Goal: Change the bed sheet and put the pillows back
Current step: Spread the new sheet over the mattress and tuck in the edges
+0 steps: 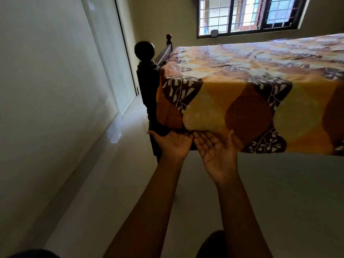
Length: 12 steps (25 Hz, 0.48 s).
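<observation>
Left grip point(173, 144) and right grip point(217, 152) lie palm-up mid-frame, fingers straight, tips under the hanging sheet point(242, 101), which is orange, yellow and brown with white leaf sprigs.

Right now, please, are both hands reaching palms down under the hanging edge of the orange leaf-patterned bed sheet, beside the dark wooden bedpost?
No: the head view shows the left hand and right hand palms up, not down, under that edge of the orange leaf-patterned bed sheet beside the dark wooden bedpost.
</observation>
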Available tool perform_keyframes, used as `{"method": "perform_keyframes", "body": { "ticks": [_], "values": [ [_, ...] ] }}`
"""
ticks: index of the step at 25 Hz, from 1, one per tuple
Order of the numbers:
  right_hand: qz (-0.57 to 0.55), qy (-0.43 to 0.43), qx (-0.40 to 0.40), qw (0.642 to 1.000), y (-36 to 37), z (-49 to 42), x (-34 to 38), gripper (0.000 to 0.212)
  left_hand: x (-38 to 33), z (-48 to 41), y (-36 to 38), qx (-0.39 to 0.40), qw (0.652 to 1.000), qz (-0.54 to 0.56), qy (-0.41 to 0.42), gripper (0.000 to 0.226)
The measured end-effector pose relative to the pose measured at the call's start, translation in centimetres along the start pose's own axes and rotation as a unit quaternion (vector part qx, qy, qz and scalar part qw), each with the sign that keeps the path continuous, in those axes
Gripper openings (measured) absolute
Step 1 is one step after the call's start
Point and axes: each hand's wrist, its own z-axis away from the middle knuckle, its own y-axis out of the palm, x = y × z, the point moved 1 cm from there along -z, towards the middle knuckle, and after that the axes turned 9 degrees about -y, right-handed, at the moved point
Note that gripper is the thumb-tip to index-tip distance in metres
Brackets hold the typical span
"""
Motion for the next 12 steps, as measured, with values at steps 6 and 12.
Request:
{"method": "perform_keyframes", "body": {
  "ticks": [6,12],
  "values": [
    [0.103,0.003,-0.161,0.982,-4.8,0.4,1.4,0.017,2.7,3.0,-4.1,-0.088,0.989,-0.115,-0.039,0.05],
    [0.026,-0.074,-0.254,0.964,-8.1,-0.7,6.0,0.019,7.0,0.9,-4.3,-0.137,0.959,-0.224,-0.109,0.045]
  ]
}}
